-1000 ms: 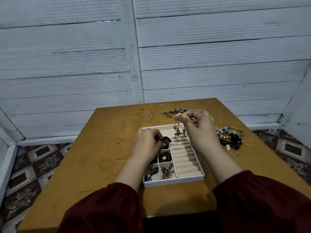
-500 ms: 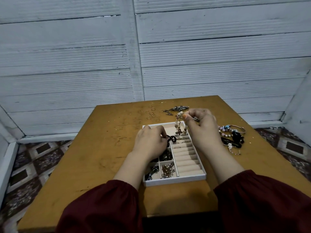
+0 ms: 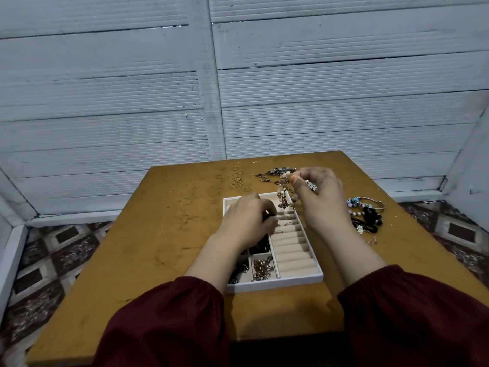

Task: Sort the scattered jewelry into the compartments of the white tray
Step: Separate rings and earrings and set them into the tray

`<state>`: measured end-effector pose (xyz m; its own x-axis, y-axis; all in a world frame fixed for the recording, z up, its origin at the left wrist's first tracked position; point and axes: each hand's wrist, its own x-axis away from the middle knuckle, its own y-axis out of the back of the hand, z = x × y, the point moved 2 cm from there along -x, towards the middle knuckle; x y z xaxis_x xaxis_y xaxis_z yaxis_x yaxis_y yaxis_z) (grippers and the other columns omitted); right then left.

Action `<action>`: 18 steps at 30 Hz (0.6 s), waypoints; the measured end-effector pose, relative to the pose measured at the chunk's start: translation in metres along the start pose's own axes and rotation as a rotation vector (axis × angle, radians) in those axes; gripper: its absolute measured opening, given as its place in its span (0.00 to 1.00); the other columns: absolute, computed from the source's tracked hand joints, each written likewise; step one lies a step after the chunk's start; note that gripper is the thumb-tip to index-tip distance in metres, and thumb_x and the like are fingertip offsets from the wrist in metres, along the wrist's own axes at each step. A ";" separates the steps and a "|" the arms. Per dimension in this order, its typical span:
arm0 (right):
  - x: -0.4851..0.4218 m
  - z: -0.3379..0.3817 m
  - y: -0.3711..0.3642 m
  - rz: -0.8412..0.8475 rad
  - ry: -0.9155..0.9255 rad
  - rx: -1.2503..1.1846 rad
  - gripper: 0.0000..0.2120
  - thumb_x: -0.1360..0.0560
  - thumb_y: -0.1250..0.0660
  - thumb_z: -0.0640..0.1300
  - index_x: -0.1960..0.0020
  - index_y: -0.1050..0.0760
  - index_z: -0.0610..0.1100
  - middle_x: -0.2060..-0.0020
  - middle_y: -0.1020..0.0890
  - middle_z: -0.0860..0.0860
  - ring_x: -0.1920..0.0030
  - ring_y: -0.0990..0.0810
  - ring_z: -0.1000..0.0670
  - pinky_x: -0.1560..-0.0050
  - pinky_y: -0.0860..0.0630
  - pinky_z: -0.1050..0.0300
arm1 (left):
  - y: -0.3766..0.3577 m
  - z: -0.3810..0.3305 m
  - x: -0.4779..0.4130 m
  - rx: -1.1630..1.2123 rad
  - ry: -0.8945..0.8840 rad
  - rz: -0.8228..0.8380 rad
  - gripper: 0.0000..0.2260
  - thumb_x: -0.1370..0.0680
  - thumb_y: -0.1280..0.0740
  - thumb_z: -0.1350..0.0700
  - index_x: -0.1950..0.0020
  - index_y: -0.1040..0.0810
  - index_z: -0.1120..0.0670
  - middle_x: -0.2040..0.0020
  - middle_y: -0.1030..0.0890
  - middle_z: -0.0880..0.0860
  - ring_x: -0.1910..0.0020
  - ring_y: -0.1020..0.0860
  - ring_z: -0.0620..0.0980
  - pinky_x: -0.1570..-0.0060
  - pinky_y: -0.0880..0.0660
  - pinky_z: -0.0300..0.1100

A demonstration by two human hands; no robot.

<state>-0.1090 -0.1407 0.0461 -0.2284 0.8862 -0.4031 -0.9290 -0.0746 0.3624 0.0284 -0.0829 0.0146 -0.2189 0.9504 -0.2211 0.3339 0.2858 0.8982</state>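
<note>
Right hand [image 3: 321, 200] fingers pinched on a dangling beaded bracelet [image 3: 284, 198] above the white tray [image 3: 275, 286], left hand [image 3: 246, 221] fingers curled over it, hold unclear

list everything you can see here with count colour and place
table: one, brown, centre
tray: one, white, on the table
beaded chain: one, pale, hanging from the right hand over the tray
rings: several, gold, beyond the tray
bracelets: a pile, mixed colours, right of the tray
sorted jewelry: several, dark and gold, tray's near-left compartments
sleeves: two, dark red, bottom
left hand: one, curled over the tray's left side
right hand: one, pinching the beaded chain
</note>
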 end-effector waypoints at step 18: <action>0.004 0.001 -0.005 0.016 -0.013 -0.002 0.10 0.24 0.34 0.49 0.63 0.27 0.59 0.50 0.25 0.54 0.40 0.28 0.46 0.36 0.32 0.42 | 0.002 0.037 0.001 0.142 0.262 0.041 0.05 0.25 0.30 0.49 0.55 0.16 0.48 0.55 0.16 0.50 0.53 0.20 0.51 0.50 0.22 0.48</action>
<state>-0.1053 -0.1368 0.0439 -0.2398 0.8908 -0.3860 -0.9257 -0.0900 0.3675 0.0630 -0.0767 0.0022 -0.4256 0.9027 -0.0629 0.4687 0.2794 0.8380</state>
